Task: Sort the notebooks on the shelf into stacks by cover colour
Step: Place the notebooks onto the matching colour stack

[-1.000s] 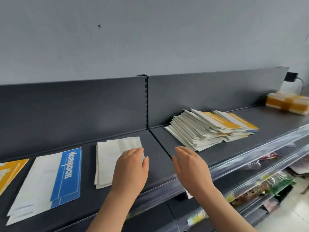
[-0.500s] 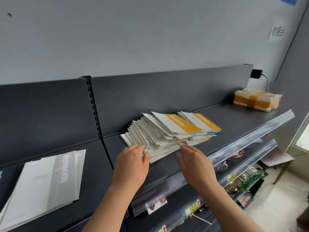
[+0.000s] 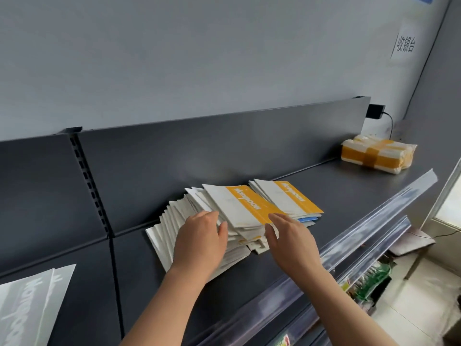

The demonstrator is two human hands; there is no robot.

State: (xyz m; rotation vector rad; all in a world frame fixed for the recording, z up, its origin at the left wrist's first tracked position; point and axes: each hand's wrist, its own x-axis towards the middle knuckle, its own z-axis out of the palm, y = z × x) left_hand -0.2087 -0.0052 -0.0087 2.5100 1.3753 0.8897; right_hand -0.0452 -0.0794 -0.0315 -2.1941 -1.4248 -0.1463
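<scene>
A fanned, mixed pile of notebooks (image 3: 174, 221) lies on the dark shelf (image 3: 349, 188). Its top notebook (image 3: 239, 206) is white with a yellow band; a second yellow-banded one (image 3: 287, 196) lies just behind, and a blue edge peeks out at the pile's right. My left hand (image 3: 202, 240) rests flat on the pile's left part, fingers apart. My right hand (image 3: 291, 240) hovers open at the front right corner of the top yellow notebook, holding nothing. A grey-banded notebook stack (image 3: 32, 300) shows at the lower left.
A wrapped bundle (image 3: 376, 153) with yellow tape sits at the shelf's far right end, near a black plug (image 3: 374, 111). A clear price rail (image 3: 374, 221) runs along the shelf's front edge. Lower shelves hold packaged goods (image 3: 369, 280).
My view and both hands have swung right, from the sorted stacks at the left to the mixed pile. The hands now reach onto that pile.
</scene>
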